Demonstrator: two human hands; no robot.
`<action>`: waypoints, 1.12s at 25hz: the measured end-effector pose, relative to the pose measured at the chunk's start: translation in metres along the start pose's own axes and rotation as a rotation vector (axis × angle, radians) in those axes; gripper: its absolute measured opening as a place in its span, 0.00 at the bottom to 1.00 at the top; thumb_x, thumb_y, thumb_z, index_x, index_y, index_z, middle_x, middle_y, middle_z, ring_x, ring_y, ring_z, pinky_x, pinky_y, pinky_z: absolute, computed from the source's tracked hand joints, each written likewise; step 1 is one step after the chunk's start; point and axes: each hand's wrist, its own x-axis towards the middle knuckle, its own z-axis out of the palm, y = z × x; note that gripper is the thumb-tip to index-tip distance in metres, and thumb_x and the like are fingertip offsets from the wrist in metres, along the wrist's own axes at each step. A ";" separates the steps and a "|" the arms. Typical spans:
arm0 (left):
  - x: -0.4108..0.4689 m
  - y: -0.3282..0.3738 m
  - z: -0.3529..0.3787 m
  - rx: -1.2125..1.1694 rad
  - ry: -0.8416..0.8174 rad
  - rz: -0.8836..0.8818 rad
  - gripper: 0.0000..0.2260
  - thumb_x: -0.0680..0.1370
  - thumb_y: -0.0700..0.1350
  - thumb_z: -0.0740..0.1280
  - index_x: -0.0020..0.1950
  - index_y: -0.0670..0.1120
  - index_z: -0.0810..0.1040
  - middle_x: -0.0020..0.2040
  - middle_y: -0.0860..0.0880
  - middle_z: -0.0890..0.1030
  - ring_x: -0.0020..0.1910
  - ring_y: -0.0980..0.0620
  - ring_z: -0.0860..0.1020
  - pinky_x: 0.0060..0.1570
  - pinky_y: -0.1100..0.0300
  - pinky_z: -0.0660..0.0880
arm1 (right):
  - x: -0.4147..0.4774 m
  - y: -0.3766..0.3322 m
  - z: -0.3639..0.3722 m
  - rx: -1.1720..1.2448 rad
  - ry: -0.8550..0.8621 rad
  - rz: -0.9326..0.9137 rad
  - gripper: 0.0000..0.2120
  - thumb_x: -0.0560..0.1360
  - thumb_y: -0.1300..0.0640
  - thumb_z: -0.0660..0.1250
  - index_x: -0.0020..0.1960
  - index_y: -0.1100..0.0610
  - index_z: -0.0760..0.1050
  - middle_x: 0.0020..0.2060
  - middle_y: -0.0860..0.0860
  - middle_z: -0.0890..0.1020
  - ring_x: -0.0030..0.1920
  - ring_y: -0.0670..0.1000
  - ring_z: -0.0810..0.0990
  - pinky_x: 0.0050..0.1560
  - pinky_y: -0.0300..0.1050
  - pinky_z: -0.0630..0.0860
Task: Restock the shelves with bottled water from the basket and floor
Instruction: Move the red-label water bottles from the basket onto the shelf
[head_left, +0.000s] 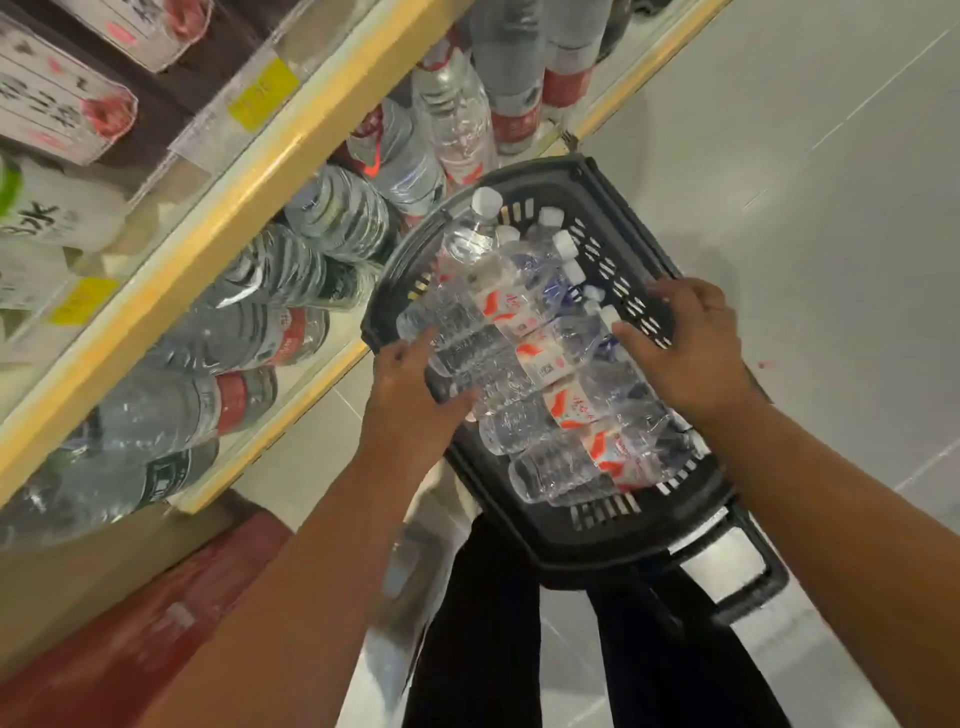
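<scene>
Because the bottles (571, 395) lie heaped on their sides in the basket (613, 540), which stands on the floor (779, 156) just beside the front edge of the lowest of the shelves (234, 218), pulling 1 out could, I judge, set its neighbours sliding toward the basket's near wall or over its left rim. The left hand (410, 400) reaches in at that left rim, fingers curled round the base end of a ribbed bottle (467, 353). The right hand (691, 348) lies over the capped ends by the right wall with fingers bent down, though whether they close on a neck I cannot tell. The plastic is thin, clear and glossy with moulded ridges, so it probably dents under a hard squeeze and slips under a light one. The labels (545, 364), white with red marks, look smooth and give little purchase. The round white caps (563, 241) are small and could catch in the slots of the dark, rigid basket wall. Stocked bottles (249, 338) crowd the shelf, so a careless push could topple them.
</scene>
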 end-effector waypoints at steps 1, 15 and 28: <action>0.006 0.009 -0.012 0.027 0.002 0.073 0.35 0.75 0.49 0.73 0.78 0.54 0.60 0.75 0.49 0.60 0.63 0.59 0.67 0.59 0.69 0.61 | -0.015 -0.014 0.005 0.061 0.020 0.017 0.25 0.73 0.45 0.72 0.66 0.54 0.73 0.65 0.57 0.71 0.65 0.59 0.70 0.66 0.50 0.66; 0.115 0.041 -0.022 0.372 -0.191 0.344 0.36 0.70 0.46 0.77 0.73 0.50 0.62 0.70 0.43 0.65 0.64 0.42 0.73 0.60 0.54 0.69 | -0.013 -0.076 0.075 0.732 -0.057 0.765 0.53 0.71 0.53 0.76 0.80 0.51 0.40 0.78 0.55 0.57 0.75 0.59 0.62 0.71 0.55 0.63; 0.126 0.008 0.004 0.124 -0.271 0.287 0.37 0.69 0.44 0.78 0.71 0.48 0.60 0.65 0.50 0.73 0.57 0.51 0.73 0.55 0.59 0.69 | 0.000 -0.075 0.107 0.947 -0.092 0.785 0.54 0.71 0.59 0.76 0.79 0.44 0.39 0.76 0.57 0.62 0.73 0.60 0.65 0.72 0.59 0.64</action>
